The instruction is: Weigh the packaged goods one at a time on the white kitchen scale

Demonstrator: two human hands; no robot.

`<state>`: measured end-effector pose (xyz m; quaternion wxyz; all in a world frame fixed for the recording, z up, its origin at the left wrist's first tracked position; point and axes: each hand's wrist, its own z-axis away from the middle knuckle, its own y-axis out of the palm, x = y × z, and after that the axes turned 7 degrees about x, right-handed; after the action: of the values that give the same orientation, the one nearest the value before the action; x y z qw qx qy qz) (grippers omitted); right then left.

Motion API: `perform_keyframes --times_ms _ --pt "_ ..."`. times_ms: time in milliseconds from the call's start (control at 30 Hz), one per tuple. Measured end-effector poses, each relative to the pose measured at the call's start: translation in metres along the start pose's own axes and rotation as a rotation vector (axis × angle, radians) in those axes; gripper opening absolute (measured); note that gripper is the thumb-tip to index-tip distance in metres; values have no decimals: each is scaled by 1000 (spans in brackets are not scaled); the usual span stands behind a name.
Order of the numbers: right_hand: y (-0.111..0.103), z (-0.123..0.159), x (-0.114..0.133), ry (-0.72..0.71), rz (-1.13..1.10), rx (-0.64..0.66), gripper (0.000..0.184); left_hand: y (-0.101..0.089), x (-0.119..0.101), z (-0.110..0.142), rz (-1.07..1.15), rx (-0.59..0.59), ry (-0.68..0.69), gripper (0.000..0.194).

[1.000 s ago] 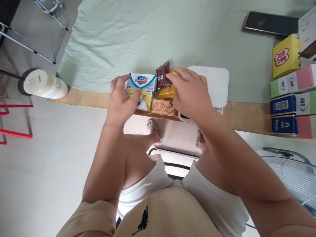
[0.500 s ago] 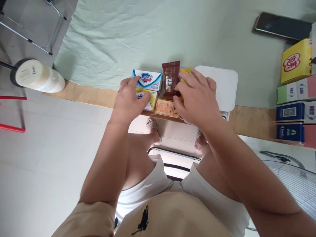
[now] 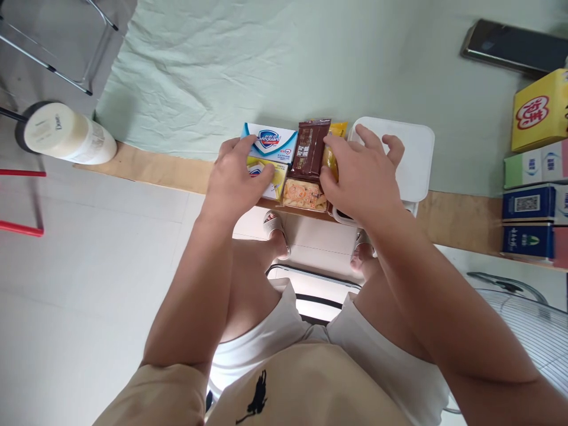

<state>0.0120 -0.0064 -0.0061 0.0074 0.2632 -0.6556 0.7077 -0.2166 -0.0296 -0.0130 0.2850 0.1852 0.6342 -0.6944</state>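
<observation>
My left hand (image 3: 237,177) is curled round the left side of two stacked-looking soap boxes. Its index finger lies on the white and blue Safeguard soap box (image 3: 276,148), its thumb on the yellow soap box (image 3: 278,177). Right of these lie a brown snack packet (image 3: 309,151) and, nearer me, a clear-wrapped biscuit-like snack (image 3: 305,195). My right hand (image 3: 361,174) covers most of a yellow packet (image 3: 329,161); thumb and index finger are bent against it and the brown packet's right edge. Its other fingers are raised and spread. A brown edge shows beneath the group.
A white flat lid or box (image 3: 412,157) sits right of my right hand. Farther right are a phone (image 3: 510,48), a yellow box (image 3: 535,112) and several small cartons (image 3: 528,204). A cream bottle (image 3: 66,133) stands left, beside the green cloth (image 3: 213,71). A fan (image 3: 528,331) is at lower right.
The brown packet has turned from leaning to lying flatter beside the soap boxes. My right hand has shifted slightly right and its fingers have spread; my left hand stays on the soap boxes.
</observation>
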Motion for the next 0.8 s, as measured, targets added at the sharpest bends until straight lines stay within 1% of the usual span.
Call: perform_keyframes --times_ms 133,233,333,433,533,600,667,733,800 --pt "-6 -2 5 48 8 117 53 0 -4 -1 13 31 26 59" --pt "-10 -2 7 72 -10 144 61 1 -4 -1 5 30 16 59" --pt "-14 0 5 89 -43 95 61 2 -3 -1 2 3 6 58" --pt "-22 5 0 89 -74 38 55 0 -5 1 16 -34 21 54" --pt "-32 12 -8 89 -73 -7 47 -1 -15 8 3 -67 47 54" --pt "-37 17 -15 106 -53 -41 43 1 -28 16 -11 -80 114 52" --pt "-39 22 -24 143 -35 -78 42 7 -44 26 -46 -59 228 49" --pt "-40 26 -36 165 -28 -125 41 16 -59 36 -113 6 344 46" --pt "-41 29 -49 201 -21 -196 42 25 -70 45 -186 89 428 45"
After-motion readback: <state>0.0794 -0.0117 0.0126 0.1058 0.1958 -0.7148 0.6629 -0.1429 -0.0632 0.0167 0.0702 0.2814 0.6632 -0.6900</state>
